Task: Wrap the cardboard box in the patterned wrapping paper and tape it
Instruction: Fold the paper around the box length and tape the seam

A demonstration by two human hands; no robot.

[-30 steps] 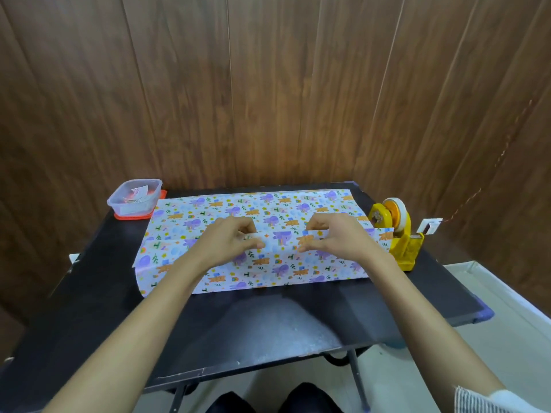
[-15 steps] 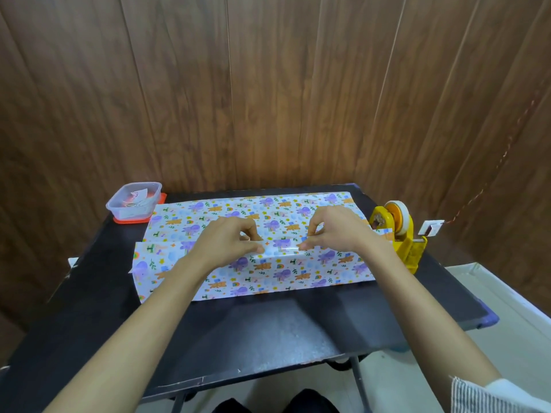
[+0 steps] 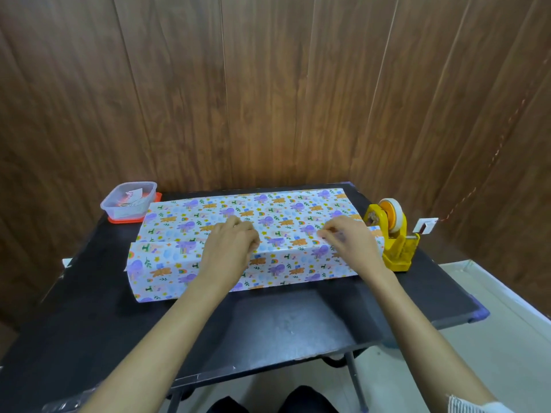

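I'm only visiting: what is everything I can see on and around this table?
white wrapping paper printed with purple and orange cartoons: one, white, purple and orange, across the table's middle, near edge folded up over something hidden.
black table: one, black, under everything.
clear plastic tub on a red base: one, clear and red, far left corner, paper scraps inside.
yellow tape dispenser with a pale roll: one, yellow, right of the paper.
small white piece: one, white, beyond the dispenser, unclear what it is.
brown wood-panel wall: brown, behind the table.
left hand: one, fingers curled on the paper's fold.
right hand: one, pinching the same fold.
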